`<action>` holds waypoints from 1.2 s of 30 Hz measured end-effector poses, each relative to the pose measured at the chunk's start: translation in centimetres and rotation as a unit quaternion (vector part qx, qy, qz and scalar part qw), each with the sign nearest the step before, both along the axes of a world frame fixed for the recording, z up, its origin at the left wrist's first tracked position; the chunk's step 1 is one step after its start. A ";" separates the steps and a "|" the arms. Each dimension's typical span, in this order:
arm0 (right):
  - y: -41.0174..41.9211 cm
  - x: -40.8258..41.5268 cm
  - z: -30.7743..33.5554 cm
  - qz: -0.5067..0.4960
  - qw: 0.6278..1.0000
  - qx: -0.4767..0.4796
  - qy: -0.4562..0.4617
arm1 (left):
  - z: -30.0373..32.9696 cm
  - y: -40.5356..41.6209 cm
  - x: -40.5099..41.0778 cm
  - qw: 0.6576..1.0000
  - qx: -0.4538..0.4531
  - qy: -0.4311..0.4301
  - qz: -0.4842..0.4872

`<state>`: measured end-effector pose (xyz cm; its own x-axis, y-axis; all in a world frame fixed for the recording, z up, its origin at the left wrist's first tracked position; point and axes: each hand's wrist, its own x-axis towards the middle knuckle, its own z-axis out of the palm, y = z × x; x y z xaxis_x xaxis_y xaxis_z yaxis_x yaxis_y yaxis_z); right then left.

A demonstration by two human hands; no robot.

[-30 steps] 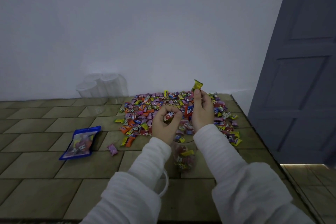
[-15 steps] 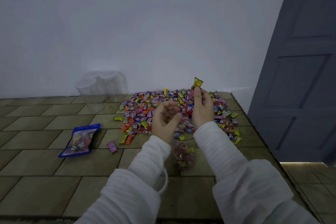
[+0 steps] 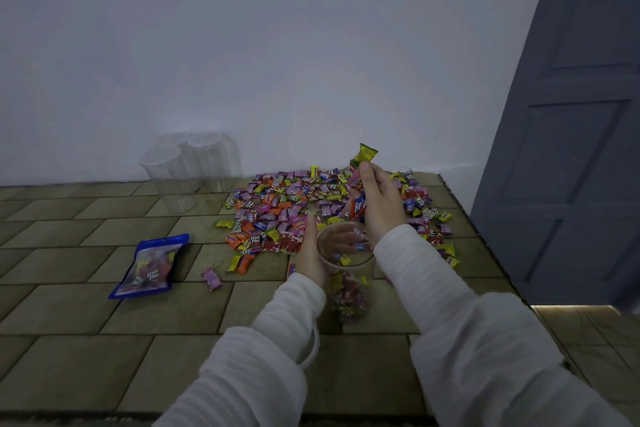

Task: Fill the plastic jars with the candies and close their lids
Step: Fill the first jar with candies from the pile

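Right hand (image 3: 379, 204) — raised over the candy pile (image 3: 311, 208); thumb and fingers pinch a yellow wrapped candy (image 3: 363, 154) by its lower end, and a red-and-blue wrapper (image 3: 358, 208) is tucked against the palm.

Left hand (image 3: 313, 250) — wrapped round the mouth of the clear plastic jar (image 3: 346, 274), thumb up on the near-left wall, fingers showing through the far wall.

Jar: 1, open, no lid on it, directly below and just nearer than the right hand; partly filled, loose candies visible through its lower wall. Judged light, thin-walled and slick — likely to tip or flex if squeezed, so best held round the rim or upper wall as here.

Candies: small, very light, in crinkly wrappers; the twisted ends give the easiest pinch, and several can be scooped at once.

Empty jars (image 3: 188, 170): a cluster of about 3, lidded, by the wall, well left of both hands.

Blue candy bag (image 3: 150, 267): flat on the tiled floor (image 3: 86, 357), left of the pile.

Stray purple candy (image 3: 212, 278): between bag and jar.
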<state>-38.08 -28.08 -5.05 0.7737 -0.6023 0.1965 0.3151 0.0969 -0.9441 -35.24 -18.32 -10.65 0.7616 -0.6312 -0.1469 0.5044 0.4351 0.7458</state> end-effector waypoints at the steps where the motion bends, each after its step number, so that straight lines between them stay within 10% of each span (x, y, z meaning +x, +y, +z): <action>1: -0.1 0.1 0.1 0.015 1.000 -0.006 0.002 | -0.3 -0.1 0.1 1.000 -0.002 0.004 0.008; 36: -1.2 -0.5 -1.7 0.026 0.958 -0.284 0.035 | -0.7 -0.7 2.0 0.989 0.117 -0.043 0.084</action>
<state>-38.62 -29.26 -6.73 0.8237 -0.3734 0.4268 0.2572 -0.4247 -0.8680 -33.24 -19.07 -11.37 0.8692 -0.4500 -0.2051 0.3704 0.3175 0.8729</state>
